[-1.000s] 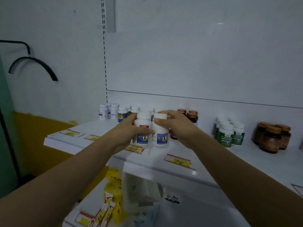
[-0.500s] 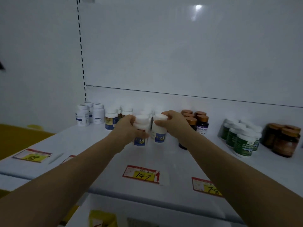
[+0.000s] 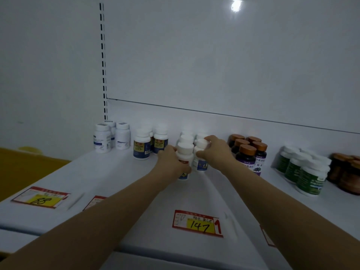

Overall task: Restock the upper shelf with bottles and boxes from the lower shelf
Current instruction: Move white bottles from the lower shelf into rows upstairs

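Observation:
On the white upper shelf [image 3: 120,178] I hold two white bottles with blue labels side by side. My left hand [image 3: 171,162] grips the left white bottle [image 3: 185,152] around its body. The right white bottle [image 3: 201,154] stands beside it, gripped from the right side by my right hand [image 3: 216,151]. Both bottles stand upright on the shelf, just in front of more white bottles [image 3: 187,136] of the same kind at the back wall.
Other bottle groups line the back: white ones [image 3: 103,138], yellow-and-blue labelled ones [image 3: 142,146], purple ones with copper caps [image 3: 247,156], green-labelled ones [image 3: 309,178], brown jars [image 3: 346,172]. Price tags [image 3: 196,224] lie near the shelf's front edge.
Both hands carried the two bottles from the shelf's front edge back toward the row at the wall. My view moved closer, and the lower shelf dropped out of sight.

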Demonstrator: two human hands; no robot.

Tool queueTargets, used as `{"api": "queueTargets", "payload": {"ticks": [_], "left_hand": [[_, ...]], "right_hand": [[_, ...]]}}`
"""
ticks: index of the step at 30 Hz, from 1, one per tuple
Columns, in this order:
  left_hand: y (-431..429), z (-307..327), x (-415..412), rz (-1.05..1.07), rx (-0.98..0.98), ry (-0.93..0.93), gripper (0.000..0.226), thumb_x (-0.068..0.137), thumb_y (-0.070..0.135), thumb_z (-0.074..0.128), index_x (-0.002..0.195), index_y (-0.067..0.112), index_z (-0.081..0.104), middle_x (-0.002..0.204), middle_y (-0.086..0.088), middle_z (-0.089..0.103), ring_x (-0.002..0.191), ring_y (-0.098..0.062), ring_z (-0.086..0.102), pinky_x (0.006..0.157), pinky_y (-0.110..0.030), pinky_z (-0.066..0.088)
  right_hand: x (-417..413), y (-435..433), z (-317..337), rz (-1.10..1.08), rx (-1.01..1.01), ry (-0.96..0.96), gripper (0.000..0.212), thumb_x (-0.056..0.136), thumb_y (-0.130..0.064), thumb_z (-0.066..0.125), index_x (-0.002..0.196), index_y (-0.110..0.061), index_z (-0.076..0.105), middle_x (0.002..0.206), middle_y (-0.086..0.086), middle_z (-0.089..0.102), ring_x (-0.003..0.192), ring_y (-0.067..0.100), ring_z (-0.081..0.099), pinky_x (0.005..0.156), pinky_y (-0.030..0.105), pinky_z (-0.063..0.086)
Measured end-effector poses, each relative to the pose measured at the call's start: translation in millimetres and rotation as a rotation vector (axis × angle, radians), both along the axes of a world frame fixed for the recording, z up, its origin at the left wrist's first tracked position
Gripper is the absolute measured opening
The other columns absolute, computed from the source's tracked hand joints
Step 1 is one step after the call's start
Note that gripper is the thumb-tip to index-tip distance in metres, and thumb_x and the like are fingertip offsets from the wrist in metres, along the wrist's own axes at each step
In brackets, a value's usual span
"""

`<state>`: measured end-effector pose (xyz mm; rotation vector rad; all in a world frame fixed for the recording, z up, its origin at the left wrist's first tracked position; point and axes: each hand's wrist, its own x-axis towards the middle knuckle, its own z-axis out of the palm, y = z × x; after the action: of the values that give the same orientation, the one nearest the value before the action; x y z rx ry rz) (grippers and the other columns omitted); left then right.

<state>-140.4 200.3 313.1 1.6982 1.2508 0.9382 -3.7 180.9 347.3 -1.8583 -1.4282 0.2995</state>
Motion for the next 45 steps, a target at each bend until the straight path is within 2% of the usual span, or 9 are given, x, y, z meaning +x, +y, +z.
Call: {"api": "queueTargets", "payload": {"ticks": [5, 9, 13, 23, 26, 30, 35, 38, 45], "left_hand": [[7, 1, 5, 0.031, 0.02, 0.074, 0.075, 0.066, 0.015, 0.082, 0.127, 0.007, 0.039, 0.128, -0.009, 0.042, 0.108, -0.023, 0.051, 0.09, -0.033, 0.047], [12, 3, 7, -0.015, 0.012, 0.115, 0.058, 0.067, 0.017, 0.08, 0.117, 0.004, 0.053, 0.123, -0.013, 0.052, 0.104, -0.022, 0.056, 0.081, -0.029, 0.049], [9, 6, 7, -0.112, -0.003, 0.065, 0.023, 0.075, 0.003, 0.071, 0.096, 0.008, 0.06, 0.098, -0.01, 0.064, 0.09, -0.019, 0.059, 0.067, -0.021, 0.047], [8, 6, 11, -0.095, 0.055, 0.079, 0.02, 0.076, 0.007, 0.071, 0.09, 0.012, 0.058, 0.09, -0.004, 0.061, 0.086, -0.016, 0.057, 0.061, -0.015, 0.042], [9, 2, 12, -0.077, 0.077, 0.095, 0.016, 0.075, 0.007, 0.072, 0.08, 0.015, 0.059, 0.087, -0.005, 0.063, 0.085, -0.018, 0.059, 0.069, -0.024, 0.048], [9, 6, 13, -0.072, 0.06, 0.109, 0.021, 0.072, 0.008, 0.075, 0.087, 0.011, 0.061, 0.078, 0.002, 0.06, 0.081, -0.016, 0.058, 0.061, -0.02, 0.045], [10, 6, 12, -0.072, 0.048, 0.183, 0.065, 0.06, 0.012, 0.085, 0.116, 0.001, 0.055, 0.111, -0.012, 0.065, 0.1, -0.025, 0.063, 0.079, -0.03, 0.05], [5, 7, 10, -0.042, 0.051, 0.277, 0.074, 0.063, 0.013, 0.083, 0.124, -0.001, 0.044, 0.118, -0.014, 0.059, 0.109, -0.03, 0.058, 0.085, -0.034, 0.049], [-37, 18, -8, -0.037, 0.166, 0.783, 0.047, 0.077, 0.029, 0.067, 0.113, 0.003, 0.053, 0.117, -0.017, 0.057, 0.109, -0.034, 0.054, 0.09, -0.038, 0.047]], "right_hand": [[2, 8, -3, -0.036, 0.027, -0.039, 0.058, 0.079, -0.014, 0.069, 0.131, -0.005, 0.044, 0.125, 0.016, 0.051, 0.111, 0.03, 0.054, 0.089, 0.038, 0.049], [5, 13, -5, -0.029, 0.028, -0.078, 0.059, 0.08, -0.016, 0.068, 0.133, -0.008, 0.044, 0.128, 0.015, 0.044, 0.114, 0.031, 0.051, 0.094, 0.038, 0.048], [8, 13, -6, -0.026, 0.018, -0.135, 0.062, 0.079, -0.02, 0.069, 0.135, -0.01, 0.044, 0.129, 0.014, 0.041, 0.117, 0.033, 0.048, 0.099, 0.043, 0.046], [10, 10, -12, 0.018, 0.036, -0.165, 0.062, 0.079, -0.015, 0.069, 0.134, -0.011, 0.042, 0.127, 0.013, 0.042, 0.114, 0.03, 0.049, 0.094, 0.037, 0.046], [9, 10, -13, 0.013, 0.016, -0.173, 0.065, 0.079, -0.016, 0.069, 0.136, -0.012, 0.039, 0.129, 0.013, 0.04, 0.116, 0.031, 0.048, 0.096, 0.04, 0.046], [5, 11, -9, 0.001, -0.061, -0.239, 0.074, 0.078, -0.021, 0.069, 0.141, -0.015, 0.031, 0.131, 0.014, 0.04, 0.121, 0.035, 0.044, 0.1, 0.046, 0.043], [-1, -2, 3, -0.041, -0.129, -0.328, 0.073, 0.081, -0.024, 0.067, 0.14, -0.011, 0.027, 0.132, 0.017, 0.039, 0.121, 0.036, 0.044, 0.101, 0.043, 0.043], [-3, -19, 9, -0.05, -0.156, -0.421, 0.061, 0.085, -0.022, 0.063, 0.137, -0.006, 0.033, 0.133, 0.018, 0.042, 0.121, 0.033, 0.046, 0.1, 0.038, 0.044], [-10, -83, 25, 0.023, -0.327, -0.653, 0.043, 0.093, -0.02, 0.055, 0.132, -0.002, 0.049, 0.128, 0.016, 0.057, 0.115, 0.027, 0.056, 0.098, 0.035, 0.048]]}}
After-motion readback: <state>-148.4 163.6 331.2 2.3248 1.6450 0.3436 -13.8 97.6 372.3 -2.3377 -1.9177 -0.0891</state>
